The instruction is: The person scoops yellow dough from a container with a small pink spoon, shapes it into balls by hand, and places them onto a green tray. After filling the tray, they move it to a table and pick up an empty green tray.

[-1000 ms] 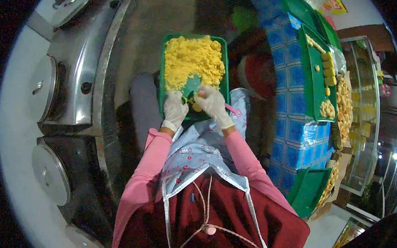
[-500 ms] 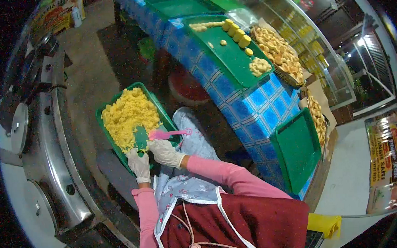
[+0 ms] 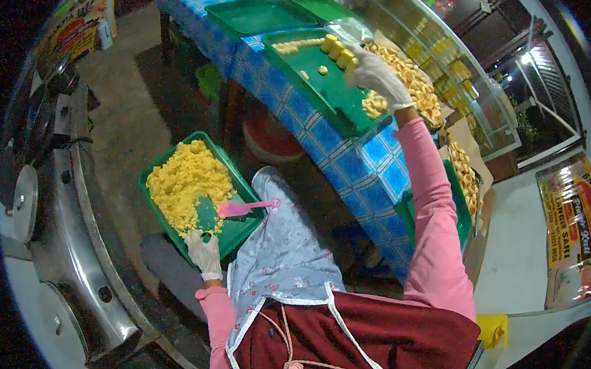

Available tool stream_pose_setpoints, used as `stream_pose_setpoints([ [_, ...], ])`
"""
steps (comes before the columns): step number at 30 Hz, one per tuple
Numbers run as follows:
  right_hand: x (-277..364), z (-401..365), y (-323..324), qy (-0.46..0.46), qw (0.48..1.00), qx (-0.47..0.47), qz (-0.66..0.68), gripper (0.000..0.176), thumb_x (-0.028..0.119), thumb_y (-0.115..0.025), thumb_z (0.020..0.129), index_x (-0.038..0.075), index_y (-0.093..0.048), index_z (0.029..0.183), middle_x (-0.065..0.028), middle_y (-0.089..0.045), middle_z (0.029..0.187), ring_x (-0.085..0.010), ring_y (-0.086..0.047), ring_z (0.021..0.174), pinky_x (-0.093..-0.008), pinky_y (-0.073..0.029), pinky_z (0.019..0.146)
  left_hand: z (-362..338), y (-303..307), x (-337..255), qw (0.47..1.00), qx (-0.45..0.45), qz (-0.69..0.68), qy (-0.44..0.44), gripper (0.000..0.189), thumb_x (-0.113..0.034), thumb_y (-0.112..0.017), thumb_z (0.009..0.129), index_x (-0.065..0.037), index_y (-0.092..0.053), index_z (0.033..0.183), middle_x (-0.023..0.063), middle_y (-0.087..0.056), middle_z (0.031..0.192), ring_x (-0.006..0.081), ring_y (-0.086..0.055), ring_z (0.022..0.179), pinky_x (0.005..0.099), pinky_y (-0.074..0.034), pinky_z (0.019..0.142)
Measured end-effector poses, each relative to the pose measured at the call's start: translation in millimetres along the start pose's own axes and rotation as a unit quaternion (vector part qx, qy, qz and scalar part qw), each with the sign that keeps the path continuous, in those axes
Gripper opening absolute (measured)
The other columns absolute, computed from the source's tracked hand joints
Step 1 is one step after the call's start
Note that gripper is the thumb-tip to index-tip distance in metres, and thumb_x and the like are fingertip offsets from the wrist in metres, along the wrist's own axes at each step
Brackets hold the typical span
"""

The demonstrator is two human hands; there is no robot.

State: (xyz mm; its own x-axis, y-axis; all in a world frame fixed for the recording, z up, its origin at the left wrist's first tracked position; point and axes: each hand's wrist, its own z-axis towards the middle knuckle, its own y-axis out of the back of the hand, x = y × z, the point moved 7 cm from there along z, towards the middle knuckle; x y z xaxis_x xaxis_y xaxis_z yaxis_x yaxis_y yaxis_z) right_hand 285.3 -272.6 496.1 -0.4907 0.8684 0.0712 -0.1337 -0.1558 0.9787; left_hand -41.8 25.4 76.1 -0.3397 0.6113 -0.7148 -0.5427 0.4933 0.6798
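the green tray [image 3: 239, 228] rests on the person's lap. a heap of yellow dough [image 3: 186, 182] fills its far half. a pink spoon [image 3: 244, 206] lies on the tray just beside the heap, with its handle pointing to the right rim. the left hand [image 3: 204, 253], gloved, is at the near rim of the tray, with its fingers closed on the rim.

the right hand [image 3: 378, 75], also gloved, is stretched out over a second tray [image 3: 318, 88] on the blue checked table [image 3: 360, 162]. its fingers are bent down and close together; whether they hold a piece cannot be told. a row of yellow blocks [image 3: 339, 50] lies just beside the fingertips. a small pile of shaped pieces [image 3: 373, 105] lies near the wrist. a steel stove [image 3: 79, 214] stands to the left.
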Motion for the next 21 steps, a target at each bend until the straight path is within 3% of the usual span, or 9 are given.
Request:
stream_pose_setpoints([
  [2, -109, 30, -31, -0.132, 0.991, 0.015, -0.009, 0.066, 0.020, -0.072, 0.069, 0.009, -0.051, 0.130, -0.0268, -0.067, 0.108, -0.0396, -0.066, 0.103, -0.0455, -0.053, 0.085, 1, -2, 2, 1.000, 0.000, -0.001, -0.012, 0.040, -0.019, -0.073, 0.069, -0.002, -0.058, 0.101, 0.0197, -0.054, 0.102, 0.0389, -0.056, 0.093, 0.0457, -0.047, 0.079],
  [5, -150, 29, -46, -0.185, 0.980, -0.012, -0.072, 0.078, 0.021, -0.070, 0.071, 0.008, -0.039, 0.142, -0.0282, -0.067, 0.108, -0.0426, -0.065, 0.103, -0.0471, -0.053, 0.085, 4, 1, -5, 0.999, 0.033, 0.026, 0.021, 0.042, -0.019, -0.075, 0.069, -0.003, -0.057, 0.103, 0.0200, -0.054, 0.101, 0.0395, -0.056, 0.093, 0.0461, -0.047, 0.079],
  [7, -160, 36, -63, -0.192, 0.979, -0.036, -0.064, 0.083, 0.019, -0.069, 0.072, 0.007, -0.034, 0.146, -0.0285, -0.066, 0.110, -0.0431, -0.065, 0.104, -0.0474, -0.053, 0.085, 4, 5, -9, 0.998, 0.042, 0.033, 0.042, 0.042, -0.019, -0.075, 0.069, -0.003, -0.057, 0.104, 0.0201, -0.053, 0.101, 0.0396, -0.056, 0.093, 0.0460, -0.047, 0.079],
  [9, -174, 40, -75, -0.210, 0.975, -0.054, -0.037, 0.082, 0.015, -0.071, 0.069, 0.005, -0.038, 0.144, -0.0306, -0.065, 0.110, -0.0430, -0.065, 0.104, -0.0465, -0.053, 0.085, 4, 8, -13, 0.997, 0.040, 0.027, 0.060, 0.043, -0.019, -0.076, 0.069, -0.004, -0.057, 0.104, 0.0202, -0.053, 0.100, 0.0397, -0.056, 0.092, 0.0459, -0.047, 0.079],
  [14, -163, 27, -69, -0.186, 0.979, -0.072, 0.027, 0.091, 0.012, -0.075, 0.066, 0.009, -0.035, 0.148, -0.0308, -0.065, 0.111, -0.0423, -0.065, 0.103, -0.0463, -0.052, 0.084, 4, 9, -15, 0.999, 0.026, 0.011, 0.027, 0.044, -0.017, -0.077, 0.068, -0.003, -0.057, 0.104, 0.0199, -0.053, 0.099, 0.0398, -0.057, 0.091, 0.0452, -0.047, 0.078],
  [15, -161, 25, -63, -0.163, 0.982, -0.090, -0.011, 0.104, 0.024, -0.081, 0.065, 0.005, -0.025, 0.151, -0.0245, -0.068, 0.104, -0.0396, -0.068, 0.097, -0.0473, -0.054, 0.081, 5, 7, -14, 1.000, 0.019, 0.007, 0.021, 0.044, -0.017, -0.077, 0.068, -0.003, -0.057, 0.104, 0.0199, -0.053, 0.099, 0.0399, -0.057, 0.090, 0.0451, -0.047, 0.078],
  [18, -158, 10, -46, -0.246, 0.962, -0.079, -0.086, 0.106, 0.026, -0.082, 0.065, 0.004, -0.025, 0.151, -0.0240, -0.069, 0.102, -0.0383, -0.069, 0.094, -0.0464, -0.054, 0.078, 4, 5, -10, 0.999, 0.026, 0.019, 0.027, 0.044, -0.016, -0.078, 0.067, -0.003, -0.057, 0.104, 0.0197, -0.054, 0.099, 0.0401, -0.057, 0.089, 0.0450, -0.047, 0.078],
  [21, -159, 11, -57, -0.229, 0.963, -0.058, -0.132, 0.112, 0.030, -0.083, 0.066, 0.004, -0.018, 0.154, -0.0229, -0.071, 0.095, -0.0380, -0.070, 0.087, -0.0472, -0.054, 0.072, 4, 7, -13, 1.000, 0.007, 0.006, -0.007, 0.044, -0.016, -0.078, 0.068, -0.003, -0.057, 0.104, 0.0197, -0.054, 0.098, 0.0399, -0.057, 0.089, 0.0456, -0.047, 0.078],
])
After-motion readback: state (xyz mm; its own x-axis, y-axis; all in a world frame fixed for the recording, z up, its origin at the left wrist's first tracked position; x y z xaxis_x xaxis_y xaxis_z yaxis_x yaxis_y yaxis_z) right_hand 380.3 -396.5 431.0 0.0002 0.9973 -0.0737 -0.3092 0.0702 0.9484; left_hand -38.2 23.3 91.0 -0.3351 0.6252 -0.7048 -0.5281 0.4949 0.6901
